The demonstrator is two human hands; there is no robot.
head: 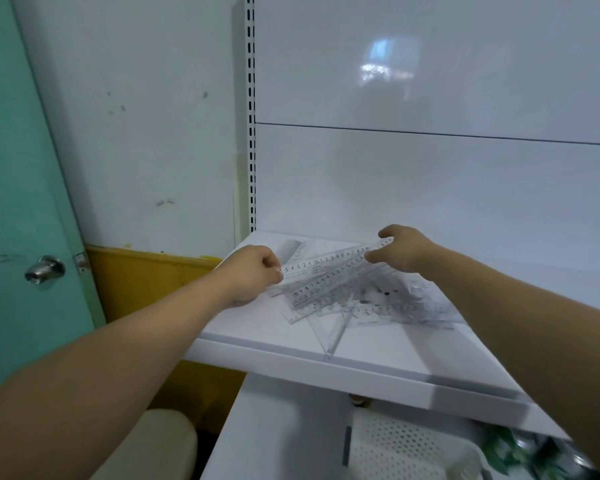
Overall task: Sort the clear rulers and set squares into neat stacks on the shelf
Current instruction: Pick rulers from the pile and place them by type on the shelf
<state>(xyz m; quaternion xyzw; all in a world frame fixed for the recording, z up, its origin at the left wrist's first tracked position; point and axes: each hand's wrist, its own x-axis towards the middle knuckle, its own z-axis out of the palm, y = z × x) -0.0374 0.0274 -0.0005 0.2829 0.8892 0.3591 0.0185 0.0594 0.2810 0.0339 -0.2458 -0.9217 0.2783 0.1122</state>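
White shelf ahead, jumbled pile of clear rulers and set squares at 12 o'clock. 1 ruler held on top, long axis 8 to 2 o'clock: left hand pinches the 8 end, right hand the 2 end. Possibly a started stack at 11, hazy.
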